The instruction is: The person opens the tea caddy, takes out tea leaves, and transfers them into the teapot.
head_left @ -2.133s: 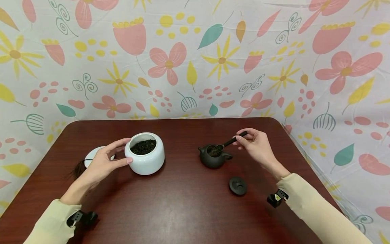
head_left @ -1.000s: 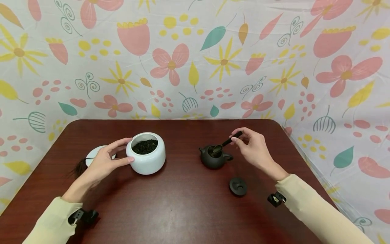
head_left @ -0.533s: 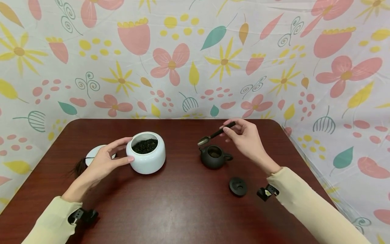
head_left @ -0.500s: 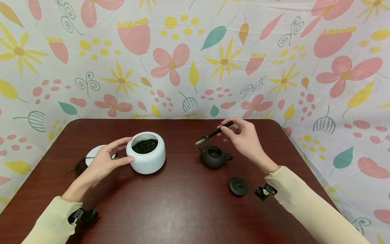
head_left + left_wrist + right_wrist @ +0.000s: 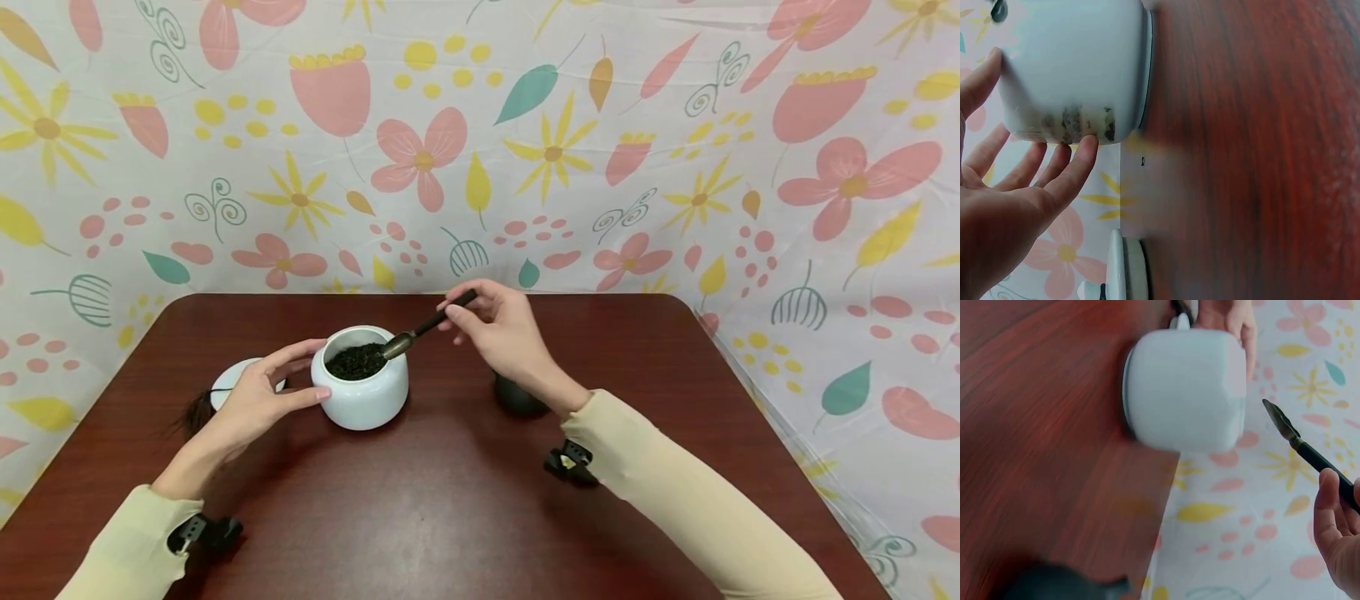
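In the head view, a white jar [image 5: 367, 404] holding dark tea leaves [image 5: 352, 362] stands left of centre. My left hand [image 5: 255, 396] steadies its left side, thumb at the front and fingers bent behind; the left wrist view shows the fingertips on the jar wall. My right hand [image 5: 506, 333] pinches the black handle of a small tea scoop [image 5: 402, 342]. The scoop's metal tip is over the jar's right rim, by the leaves. Beneath the right forearm, a dark teapot [image 5: 517, 398] is mostly hidden, though its blurred edge [image 5: 1054, 584] shows in the right wrist view.
A white lid [image 5: 228, 377] with a dark tassel [image 5: 197, 412] lies left of the jar, partly behind the left hand. The brown table [image 5: 420, 500] meets a flower-patterned cloth [image 5: 480, 250] at its far edge. The right arm crosses over the teapot.
My right hand has brought the scoop up out of the teapot and leftward to the jar. The right arm now covers the small teapot lid. My left hand has stayed on the jar.
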{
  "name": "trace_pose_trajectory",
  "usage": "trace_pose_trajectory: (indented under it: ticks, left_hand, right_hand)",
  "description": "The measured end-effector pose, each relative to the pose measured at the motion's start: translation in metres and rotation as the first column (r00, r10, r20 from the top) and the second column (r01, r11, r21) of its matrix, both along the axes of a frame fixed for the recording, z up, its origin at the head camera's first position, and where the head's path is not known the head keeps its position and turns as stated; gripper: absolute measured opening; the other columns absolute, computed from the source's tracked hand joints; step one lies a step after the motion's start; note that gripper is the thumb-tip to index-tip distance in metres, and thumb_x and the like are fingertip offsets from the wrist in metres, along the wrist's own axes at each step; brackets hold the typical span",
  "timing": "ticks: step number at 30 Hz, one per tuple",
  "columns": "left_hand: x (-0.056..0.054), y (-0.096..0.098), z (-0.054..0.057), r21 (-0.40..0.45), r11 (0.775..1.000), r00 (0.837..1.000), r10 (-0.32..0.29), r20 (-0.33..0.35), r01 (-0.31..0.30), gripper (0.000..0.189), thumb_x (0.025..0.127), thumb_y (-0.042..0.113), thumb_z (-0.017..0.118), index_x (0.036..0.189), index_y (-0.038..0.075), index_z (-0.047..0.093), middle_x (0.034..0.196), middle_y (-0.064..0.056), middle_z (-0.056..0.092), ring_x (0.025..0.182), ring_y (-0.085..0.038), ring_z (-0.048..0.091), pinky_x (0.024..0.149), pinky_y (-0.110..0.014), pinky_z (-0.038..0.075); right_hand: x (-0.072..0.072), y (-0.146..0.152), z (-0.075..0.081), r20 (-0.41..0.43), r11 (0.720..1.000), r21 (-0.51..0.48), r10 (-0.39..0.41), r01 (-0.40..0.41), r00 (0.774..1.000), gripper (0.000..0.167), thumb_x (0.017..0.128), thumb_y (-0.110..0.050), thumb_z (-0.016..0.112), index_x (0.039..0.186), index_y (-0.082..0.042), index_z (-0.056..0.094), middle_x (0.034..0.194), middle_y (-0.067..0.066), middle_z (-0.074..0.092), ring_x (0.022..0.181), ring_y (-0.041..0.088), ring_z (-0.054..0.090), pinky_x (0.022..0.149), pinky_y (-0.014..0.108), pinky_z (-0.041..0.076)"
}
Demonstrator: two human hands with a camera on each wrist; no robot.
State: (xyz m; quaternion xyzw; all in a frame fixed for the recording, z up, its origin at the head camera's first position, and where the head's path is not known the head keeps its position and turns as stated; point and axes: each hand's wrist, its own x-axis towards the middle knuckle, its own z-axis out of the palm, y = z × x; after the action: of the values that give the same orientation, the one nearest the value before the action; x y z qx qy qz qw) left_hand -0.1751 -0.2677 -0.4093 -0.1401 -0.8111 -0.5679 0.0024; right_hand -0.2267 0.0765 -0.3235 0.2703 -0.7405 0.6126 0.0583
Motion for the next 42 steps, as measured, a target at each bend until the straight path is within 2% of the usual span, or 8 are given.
trace_pose_trajectory:
  ticks: [5, 12, 18, 24, 29, 36, 42]
  left_hand:
    - [0.000, 0.001, 0.001, -0.005, 1.000, 1.000, 0.009, 0.024, -0.009, 0.066, 0.095, 0.015, 0.082, 0.155, 0.013, 0.054, 0.152, -0.009, 0.054, 0.130, -0.013, 0.054, 0.092, -0.024, 0.048]
    - [-0.001, 0.001, 0.001, -0.012, 1.000, 1.000, 0.015, 0.021, -0.014, 0.066, 0.095, 0.016, 0.083, 0.154, 0.014, 0.054, 0.152, -0.009, 0.055, 0.131, -0.014, 0.054, 0.094, -0.025, 0.048]
    - [-0.001, 0.001, 0.000, -0.011, 1.000, 1.000, 0.006, 0.015, -0.006, 0.066, 0.096, 0.015, 0.082, 0.155, 0.013, 0.053, 0.154, -0.009, 0.053, 0.131, -0.013, 0.054, 0.092, -0.023, 0.048]
    - [0.001, 0.001, 0.001, -0.010, 1.000, 1.000, 0.001, 0.030, 0.000, 0.066, 0.097, 0.017, 0.080, 0.156, 0.013, 0.051, 0.156, -0.008, 0.050, 0.133, -0.014, 0.051, 0.094, -0.025, 0.048]
    - [0.001, 0.000, 0.001, -0.012, 1.000, 1.000, 0.000, 0.028, 0.000, 0.066, 0.097, 0.016, 0.080, 0.157, 0.013, 0.051, 0.157, -0.008, 0.049, 0.134, -0.014, 0.051, 0.093, -0.025, 0.048]
    - [0.000, -0.001, 0.000, -0.013, 1.000, 1.000, 0.000, 0.029, 0.000, 0.066, 0.097, 0.017, 0.080, 0.157, 0.013, 0.051, 0.157, -0.008, 0.050, 0.134, -0.015, 0.051, 0.093, -0.022, 0.047]
    - [0.000, -0.001, 0.000, -0.012, 1.000, 1.000, -0.002, 0.031, 0.002, 0.066, 0.098, 0.017, 0.080, 0.157, 0.014, 0.051, 0.157, -0.008, 0.049, 0.134, -0.016, 0.051, 0.093, -0.022, 0.048]
  right_hand:
    - [-0.003, -0.028, -0.007, -0.003, 0.999, 0.048, 0.000, 0.000, 1.000, 0.008, 0.101, -0.001, 0.070, 0.109, -0.003, 0.071, 0.095, 0.008, 0.078, 0.072, 0.024, 0.073, 0.067, 0.039, 0.060]
    - [-0.010, -0.057, -0.017, -0.014, 0.993, 0.121, 0.010, -0.008, 1.000, 0.006, 0.101, -0.003, 0.071, 0.107, -0.004, 0.070, 0.089, 0.014, 0.077, 0.066, 0.020, 0.070, 0.065, 0.038, 0.059]
    - [-0.015, -0.069, -0.025, -0.052, 0.980, 0.199, 0.011, -0.001, 0.999, 0.006, 0.103, -0.007, 0.070, 0.108, -0.007, 0.069, 0.089, 0.009, 0.077, 0.072, 0.022, 0.071, 0.058, 0.026, 0.048]
    - [-0.019, -0.073, -0.029, -0.083, 0.972, 0.236, 0.006, 0.013, 0.997, 0.007, 0.103, -0.008, 0.070, 0.109, -0.009, 0.069, 0.091, 0.005, 0.077, 0.083, 0.018, 0.074, 0.058, 0.025, 0.041]
    - [-0.020, -0.075, -0.029, -0.109, 0.971, 0.240, 0.014, 0.013, 0.994, 0.007, 0.103, -0.007, 0.069, 0.110, -0.008, 0.069, 0.096, 0.005, 0.076, 0.087, 0.018, 0.075, 0.059, 0.026, 0.042]
    - [-0.022, -0.077, -0.030, -0.173, 0.962, 0.273, 0.033, 0.015, 0.984, 0.008, 0.104, -0.007, 0.068, 0.112, -0.005, 0.068, 0.100, 0.006, 0.074, 0.089, 0.022, 0.074, 0.074, 0.026, 0.053]
    - [-0.021, -0.081, -0.030, -0.226, 0.940, 0.340, 0.040, 0.040, 0.973, 0.010, 0.105, -0.009, 0.067, 0.115, -0.005, 0.068, 0.101, 0.003, 0.073, 0.087, 0.014, 0.068, 0.073, 0.026, 0.051]
